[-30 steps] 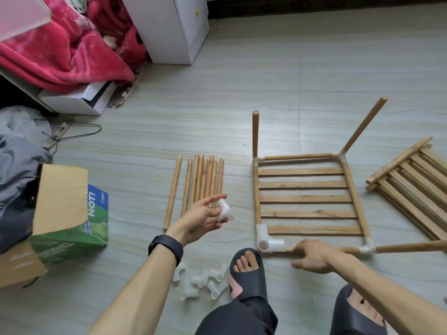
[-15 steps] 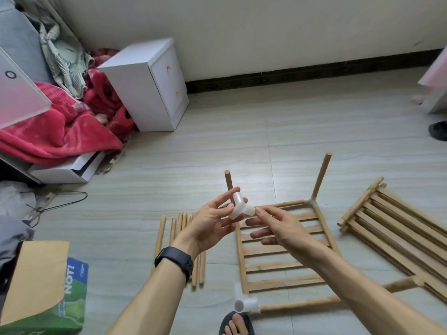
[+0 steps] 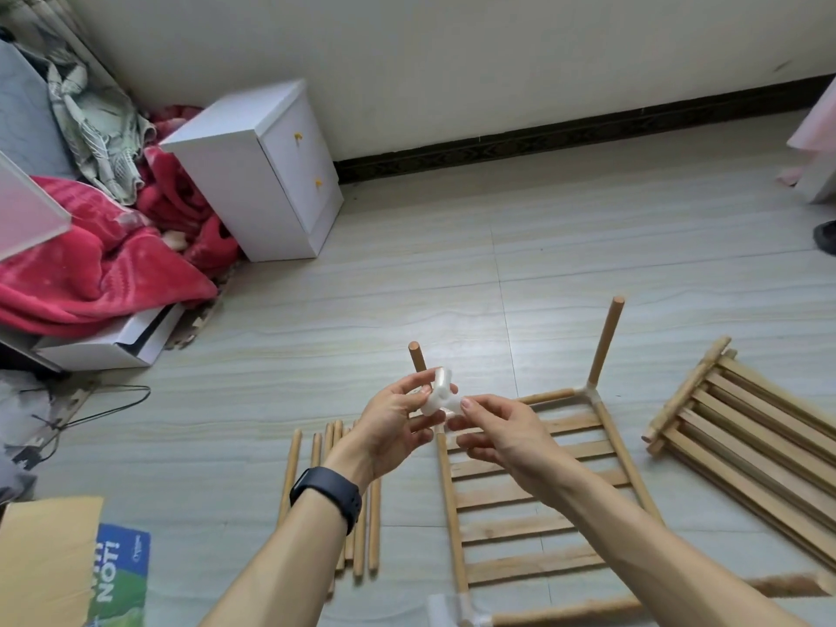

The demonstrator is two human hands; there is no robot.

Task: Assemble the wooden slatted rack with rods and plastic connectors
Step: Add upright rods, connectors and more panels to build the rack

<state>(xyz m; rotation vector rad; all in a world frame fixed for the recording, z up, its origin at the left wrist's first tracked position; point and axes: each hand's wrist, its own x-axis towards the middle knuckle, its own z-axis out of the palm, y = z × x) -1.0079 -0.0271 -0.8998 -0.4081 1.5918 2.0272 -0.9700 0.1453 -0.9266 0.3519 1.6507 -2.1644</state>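
A white plastic connector point(image 3: 438, 395) is held up in front of me. My left hand point(image 3: 392, 423) grips it from the left with thumb and fingers; my right hand point(image 3: 495, 429) pinches its right end with fingertips. Below them on the floor lies the partly built slatted rack point(image 3: 538, 495), with two upright rods point(image 3: 604, 343) at its far corners and a white connector point(image 3: 445, 608) at its near left corner. Several loose wooden rods point(image 3: 362, 527) lie to the rack's left, partly behind my left forearm.
A second slatted panel point(image 3: 746, 432) lies at the right. A white bedside cabinet point(image 3: 267, 174) stands by the wall, with red blankets point(image 3: 104, 260) and a white box beside it. A cardboard and green box point(image 3: 68, 567) sits at the lower left.
My right hand left the rack's near rod and came up to the connector in my left hand. Both hands rose and the view tilted up toward the wall.
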